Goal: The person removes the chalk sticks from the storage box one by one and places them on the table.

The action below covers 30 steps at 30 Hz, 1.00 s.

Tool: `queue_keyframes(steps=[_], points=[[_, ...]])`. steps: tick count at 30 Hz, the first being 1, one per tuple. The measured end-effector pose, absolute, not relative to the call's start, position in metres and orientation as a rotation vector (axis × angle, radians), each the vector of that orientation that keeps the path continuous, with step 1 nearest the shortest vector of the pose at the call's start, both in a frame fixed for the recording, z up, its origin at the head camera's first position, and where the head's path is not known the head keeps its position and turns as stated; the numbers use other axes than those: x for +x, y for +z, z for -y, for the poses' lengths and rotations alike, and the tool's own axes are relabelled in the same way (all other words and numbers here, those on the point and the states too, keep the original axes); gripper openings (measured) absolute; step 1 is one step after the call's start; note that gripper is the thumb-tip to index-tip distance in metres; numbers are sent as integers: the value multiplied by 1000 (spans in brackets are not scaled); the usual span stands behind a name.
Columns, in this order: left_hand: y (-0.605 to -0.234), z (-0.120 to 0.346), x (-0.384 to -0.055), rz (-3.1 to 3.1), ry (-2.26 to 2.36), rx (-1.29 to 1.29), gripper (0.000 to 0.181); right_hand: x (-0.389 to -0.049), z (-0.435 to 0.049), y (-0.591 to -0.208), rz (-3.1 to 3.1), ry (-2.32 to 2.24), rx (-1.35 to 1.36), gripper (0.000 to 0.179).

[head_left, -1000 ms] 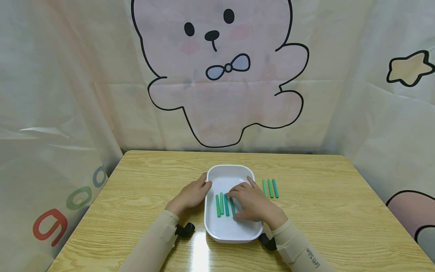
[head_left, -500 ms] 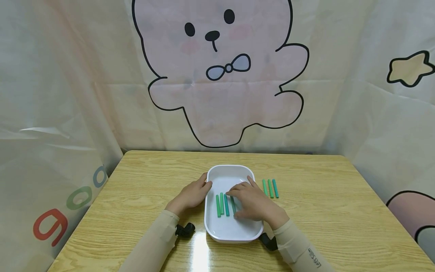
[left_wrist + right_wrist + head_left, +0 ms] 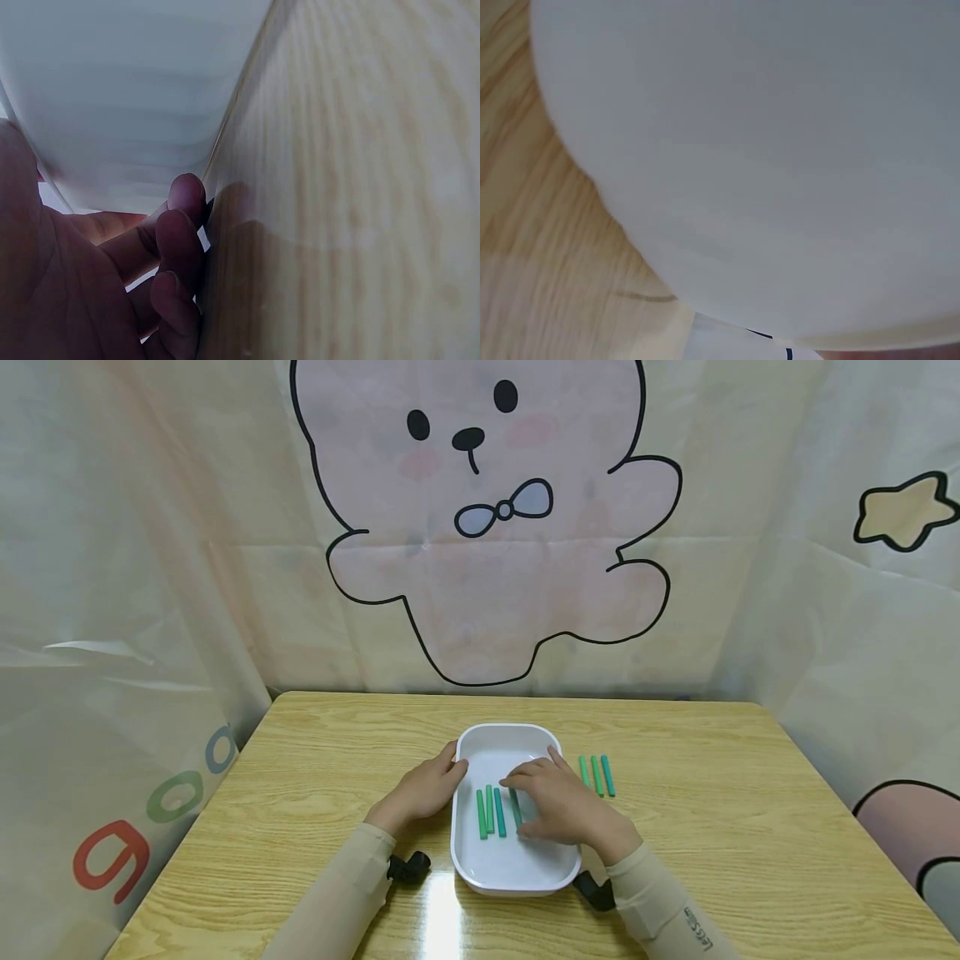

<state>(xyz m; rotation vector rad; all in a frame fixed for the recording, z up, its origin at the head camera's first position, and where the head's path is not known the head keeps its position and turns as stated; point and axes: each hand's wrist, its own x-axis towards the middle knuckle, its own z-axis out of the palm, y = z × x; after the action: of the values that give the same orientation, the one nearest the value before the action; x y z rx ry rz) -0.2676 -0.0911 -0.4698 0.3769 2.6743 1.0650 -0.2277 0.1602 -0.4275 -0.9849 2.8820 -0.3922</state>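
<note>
A white plastic tray (image 3: 517,868) rests on the wooden table. My left hand (image 3: 422,787) grips its left side, thumb over the rim; in the left wrist view the fingers (image 3: 180,240) lie along the outer wall, close to the tabletop. Inside the tray, two light green sticks (image 3: 482,814) and a teal stick (image 3: 500,812) lie side by side. Just right of them, my right hand (image 3: 562,802) pinches a darker green stick (image 3: 516,807) by its ends between thumb and forefinger. The right wrist view shows mostly the tray's outer wall (image 3: 742,150), hiding that hand's fingers.
Right of the tray, two more light green sticks (image 3: 596,775) and a teal one (image 3: 608,775) lie in a row on the wooden table (image 3: 712,827). A printed cloth (image 3: 487,610) with a cartoon bear hangs behind the table's far edge.
My right hand has shifted slightly to the right and away from me, the darker green stick moving with it, so the gap to the teal stick is wider. My left hand has stayed put.
</note>
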Motion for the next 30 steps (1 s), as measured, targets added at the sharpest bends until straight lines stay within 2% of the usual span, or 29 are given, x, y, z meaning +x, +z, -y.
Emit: queue_keyframes(steps=[30], points=[[-470, 90, -268, -2695, 1076, 384, 57, -230, -171, -417, -2931, -479, -983, 62]])
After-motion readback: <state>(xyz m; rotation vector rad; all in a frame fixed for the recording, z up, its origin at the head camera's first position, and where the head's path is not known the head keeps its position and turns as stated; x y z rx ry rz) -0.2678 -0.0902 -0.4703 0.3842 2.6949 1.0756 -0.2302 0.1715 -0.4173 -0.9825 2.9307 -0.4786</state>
